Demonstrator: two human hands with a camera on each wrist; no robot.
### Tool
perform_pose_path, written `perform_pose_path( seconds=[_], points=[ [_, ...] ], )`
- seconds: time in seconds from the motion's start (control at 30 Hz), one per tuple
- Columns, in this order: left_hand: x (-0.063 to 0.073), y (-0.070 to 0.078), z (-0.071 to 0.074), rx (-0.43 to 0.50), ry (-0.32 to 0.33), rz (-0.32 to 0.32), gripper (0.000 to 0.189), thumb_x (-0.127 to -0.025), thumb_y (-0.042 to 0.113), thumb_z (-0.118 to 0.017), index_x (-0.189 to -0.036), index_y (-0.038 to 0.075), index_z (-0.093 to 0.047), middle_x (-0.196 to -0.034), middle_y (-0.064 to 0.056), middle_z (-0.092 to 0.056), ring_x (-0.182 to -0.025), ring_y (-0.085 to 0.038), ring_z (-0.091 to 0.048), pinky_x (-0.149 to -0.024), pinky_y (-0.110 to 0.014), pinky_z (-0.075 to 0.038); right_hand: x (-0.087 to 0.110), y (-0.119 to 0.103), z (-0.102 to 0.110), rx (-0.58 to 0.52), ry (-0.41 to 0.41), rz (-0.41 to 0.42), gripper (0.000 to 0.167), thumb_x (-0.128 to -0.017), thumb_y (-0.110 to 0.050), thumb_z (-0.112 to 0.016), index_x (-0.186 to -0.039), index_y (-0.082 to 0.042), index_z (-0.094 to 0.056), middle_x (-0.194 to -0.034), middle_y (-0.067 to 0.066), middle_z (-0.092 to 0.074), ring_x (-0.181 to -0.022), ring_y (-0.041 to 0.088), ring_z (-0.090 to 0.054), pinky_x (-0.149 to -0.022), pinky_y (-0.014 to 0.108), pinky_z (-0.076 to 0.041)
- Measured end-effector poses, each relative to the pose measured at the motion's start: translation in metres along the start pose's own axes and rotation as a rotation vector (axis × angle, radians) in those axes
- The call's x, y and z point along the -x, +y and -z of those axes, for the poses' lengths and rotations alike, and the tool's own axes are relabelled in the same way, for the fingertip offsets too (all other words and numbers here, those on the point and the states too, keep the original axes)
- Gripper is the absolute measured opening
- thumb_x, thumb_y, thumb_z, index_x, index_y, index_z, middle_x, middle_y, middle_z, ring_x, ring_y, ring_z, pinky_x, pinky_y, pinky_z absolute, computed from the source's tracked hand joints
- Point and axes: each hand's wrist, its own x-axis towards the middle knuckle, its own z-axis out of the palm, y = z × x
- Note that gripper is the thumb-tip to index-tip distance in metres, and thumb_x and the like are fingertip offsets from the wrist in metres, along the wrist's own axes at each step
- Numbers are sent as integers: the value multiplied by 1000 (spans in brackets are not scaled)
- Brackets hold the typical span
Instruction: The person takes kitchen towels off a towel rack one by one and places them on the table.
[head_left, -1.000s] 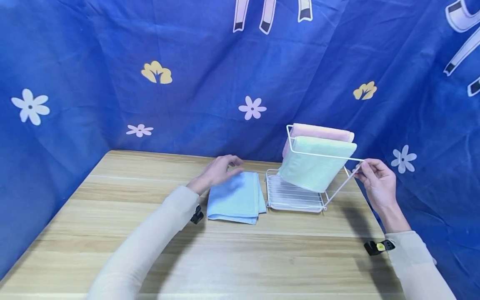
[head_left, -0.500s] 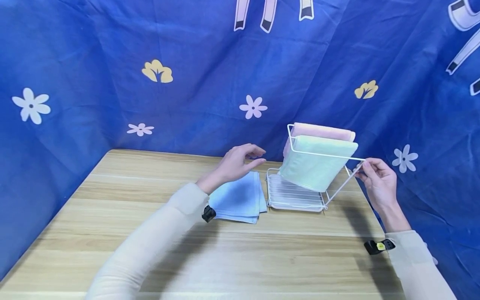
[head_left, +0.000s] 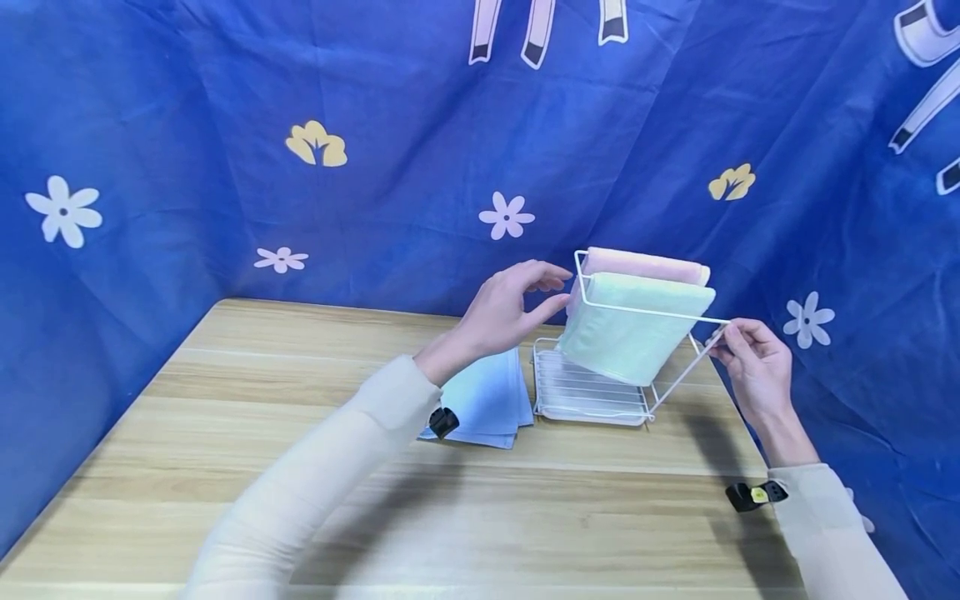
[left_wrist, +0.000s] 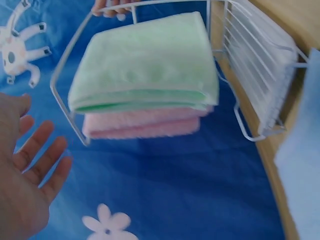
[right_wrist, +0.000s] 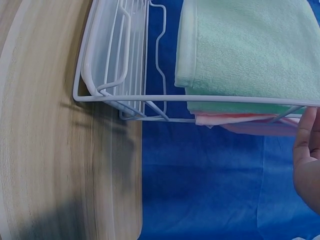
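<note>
Left sleeve [head_left: 322,475] enters lower left, arm running forward and right across the table [head_left: 525,517]. Right sleeve [head_left: 832,525] enters lower right, forearm angled up and inward. Folded blue cloth [head_left: 491,392] lies on the table, partly hidden by the left wrist. Left hand [head_left: 510,304] is raised, fingers loosely extended, thumb well off them, nothing held; fingertips near the upper left end of the white wire rack [right_wrist: 165,98], apart from it in the left wrist view. Right hand [head_left: 757,367] pinches the rack's upper right corner, thumb against fingers. Rack stands on the table, right of the cloth, white tray [head_left: 588,396] in its base. Green towel [head_left: 637,329] hangs folded in the upper frame, pink towel [head_left: 645,264] behind it. Blue curtain [head_left: 405,167] at the back.
</note>
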Motion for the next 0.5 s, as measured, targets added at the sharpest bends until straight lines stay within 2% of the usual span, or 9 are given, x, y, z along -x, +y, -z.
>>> perform_pose_path(
  seconds=[0.1, 0.23, 0.37, 0.5],
  points=[
    [-7, 11, -1, -6, 19, -50, 30, -102, 25, -71, -127, 9, -72, -120, -6, -76, -113, -18, -71, -102, -33, -56, 0, 1, -1, 15, 12, -2, 19, -103, 11, -53, -99, 5, -70, -86, 12, -76, -76, 19, -75, -70, 27, -62],
    [-18, 24, -4, 9, -1, -89, 31, -103, 25, -70, -129, 8, -71, -122, -7, -76, -113, -20, -71, -99, -31, -55, 1, 0, -2, 6, 18, 0, 17, -103, 10, -54, -100, 6, -70, -87, 13, -76, -76, 19, -74, -70, 27, -62],
    [-29, 32, -9, -19, -44, -83, 32, -104, 29, -69, -131, 12, -70, -125, -5, -75, -115, -18, -69, -97, -29, -54, 2, 0, -2, 9, 26, -1, 15, -103, 9, -55, -102, 8, -70, -87, 13, -76, -76, 19, -74, -70, 27, -62],
    [-40, 35, -17, -50, -77, -59, 32, -105, 31, -68, -132, 14, -70, -128, -2, -75, -118, -15, -69, -99, -28, -54, 2, 1, -1, 5, 26, -4, 13, -103, 9, -56, -102, 10, -69, -87, 14, -76, -75, 19, -75, -70, 26, -62]
  ],
)
